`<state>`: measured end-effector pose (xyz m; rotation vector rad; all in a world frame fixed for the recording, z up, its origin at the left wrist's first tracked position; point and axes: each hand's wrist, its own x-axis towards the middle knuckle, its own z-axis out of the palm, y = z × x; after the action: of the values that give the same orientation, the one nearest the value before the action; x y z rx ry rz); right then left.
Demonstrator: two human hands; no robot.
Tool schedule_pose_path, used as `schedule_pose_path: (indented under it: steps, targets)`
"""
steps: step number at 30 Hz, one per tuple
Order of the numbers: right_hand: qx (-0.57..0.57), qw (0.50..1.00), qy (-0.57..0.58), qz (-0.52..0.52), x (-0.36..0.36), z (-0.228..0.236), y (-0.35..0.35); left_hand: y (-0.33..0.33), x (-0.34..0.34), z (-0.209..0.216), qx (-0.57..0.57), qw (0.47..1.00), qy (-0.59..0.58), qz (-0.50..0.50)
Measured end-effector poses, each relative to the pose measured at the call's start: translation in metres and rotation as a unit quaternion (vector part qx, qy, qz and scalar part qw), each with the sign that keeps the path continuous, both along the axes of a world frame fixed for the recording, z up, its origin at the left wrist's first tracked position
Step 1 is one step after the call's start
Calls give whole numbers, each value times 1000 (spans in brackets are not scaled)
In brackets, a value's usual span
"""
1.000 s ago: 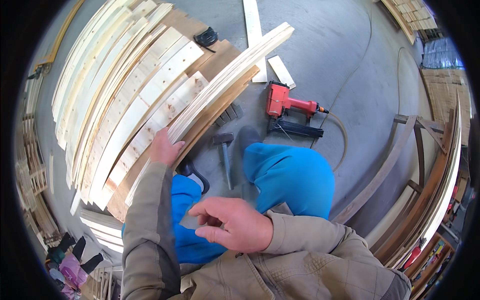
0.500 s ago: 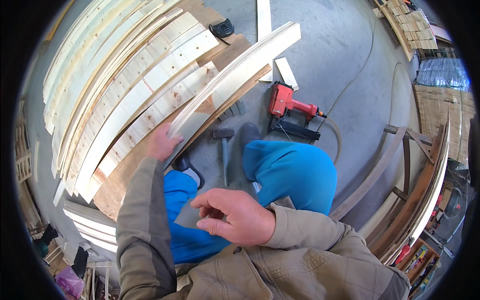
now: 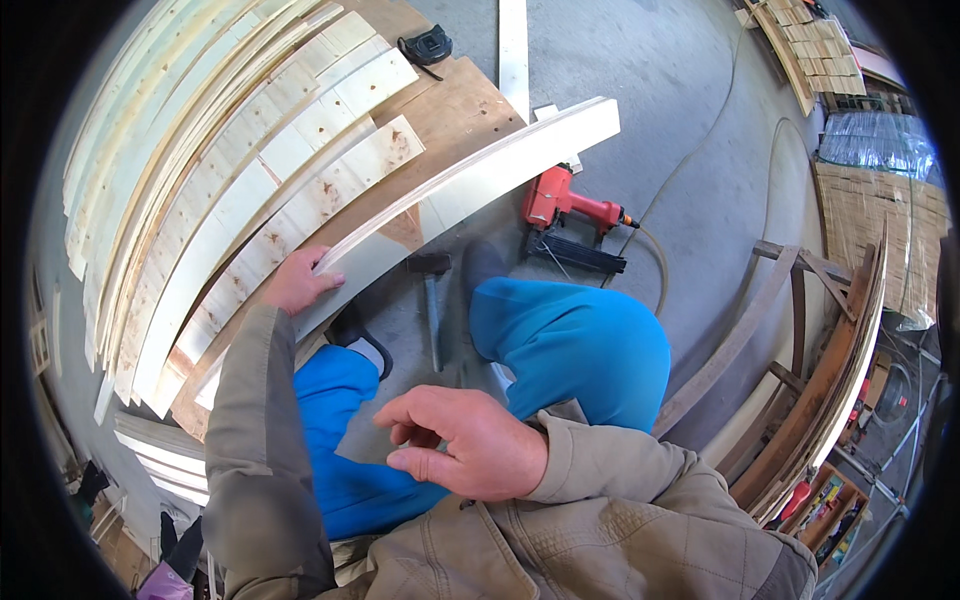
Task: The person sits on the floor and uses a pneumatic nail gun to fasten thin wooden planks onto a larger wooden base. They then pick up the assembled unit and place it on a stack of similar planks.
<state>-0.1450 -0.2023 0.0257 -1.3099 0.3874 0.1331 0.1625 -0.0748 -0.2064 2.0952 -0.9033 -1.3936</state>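
"Plank (image 3: 510, 165) first: where is it?"

"Slanting across the middle of the view, between the board pile (image 3: 225, 170) and the person's knees. Its near end is by the left hand (image 3: 300, 281), and its far end points up and right, past the nail gun (image 3: 572, 208)."

"Is it one piece?"

"I cannot tell. Lines run along its upper edge, so several may be pressed together."

"And the hands?"

"The left one grips the plank, thumb on the pale face, its fingers mostly hidden. The right hand (image 3: 463, 442) is above the lap, well apart from the wood, fingers curled and thumb narrowly spaced from the forefinger. I cannot tell whether anything sits inside."

"What lies about?"

"A hammer (image 3: 433, 315) is on the floor (image 3: 680, 75) between the boots, head away from the person. Beyond it is the nail gun, red and black, with its hose (image 3: 662, 268) attached. On the brown panel (image 3: 465, 95) beside the pile sits a black tape measure (image 3: 427, 45)."

"To the right?"

"A wooden frame (image 3: 742, 335), and near it a toolbox (image 3: 838, 515)."
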Motion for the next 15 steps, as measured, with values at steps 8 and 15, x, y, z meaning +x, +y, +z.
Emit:
schedule_pose_path:
  steps: [8, 15]
  targets:
    - [19, 999, 14, -35, 0, 2, -1, 1, 5, -4, -12, 1000, -5, 10]
    - [28, 999, 20, -38, 0, 1, -1, 10, -2, -6, -19, 996, -77, 44]
